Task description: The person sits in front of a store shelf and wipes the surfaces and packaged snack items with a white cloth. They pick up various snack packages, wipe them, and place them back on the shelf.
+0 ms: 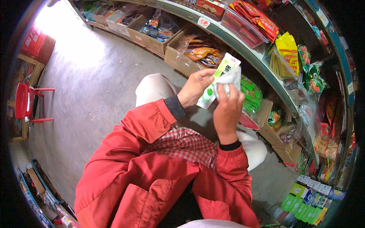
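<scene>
A slim, long packet (208,94), pale green and white with a green round picture on it, is held up in front of the shelves. My left hand (196,86) grips its left edge, thumb on the front and the other fingers behind. My right hand (229,113) presses a whitish-grey cloth (230,78) against the packet's face, its fingers bent over the cloth. The cloth covers part of the packet's right side. Both hands are above my knees, close to an open cardboard box (182,60) of orange snack packets (202,51).
Shelves (283,91) curve along the far and right sides, stocked with red packets (254,19), yellow packets (287,51) and green packets (251,93). A red stool (24,100) stands on the concrete floor (76,98) at left. Small boxes (300,207) are stacked at lower right.
</scene>
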Demonstrator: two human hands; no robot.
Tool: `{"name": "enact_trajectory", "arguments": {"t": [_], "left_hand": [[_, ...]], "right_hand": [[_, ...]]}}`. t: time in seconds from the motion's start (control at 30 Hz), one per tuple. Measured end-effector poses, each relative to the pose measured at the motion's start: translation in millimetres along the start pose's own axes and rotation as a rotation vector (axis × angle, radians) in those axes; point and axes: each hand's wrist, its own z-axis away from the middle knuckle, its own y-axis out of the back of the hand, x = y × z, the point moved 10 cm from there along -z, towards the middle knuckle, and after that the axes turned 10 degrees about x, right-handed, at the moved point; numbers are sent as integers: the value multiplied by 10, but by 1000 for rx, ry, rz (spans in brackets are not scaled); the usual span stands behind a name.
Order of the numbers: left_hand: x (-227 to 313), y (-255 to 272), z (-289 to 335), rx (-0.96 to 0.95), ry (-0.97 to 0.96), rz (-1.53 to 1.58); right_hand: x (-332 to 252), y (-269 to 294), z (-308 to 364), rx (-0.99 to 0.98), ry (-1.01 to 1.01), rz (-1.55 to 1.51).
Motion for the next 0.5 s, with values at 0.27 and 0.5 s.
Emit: {"name": "enact_trajectory", "arguments": {"t": [0.27, 0.5], "left_hand": [[144, 58, -31, 60, -59, 44], [621, -45, -158, 28, -89, 100]], "right_hand": [[-253, -196, 393, -108, 98, -67], [-204, -236, 463, -205, -24, -281]]}}
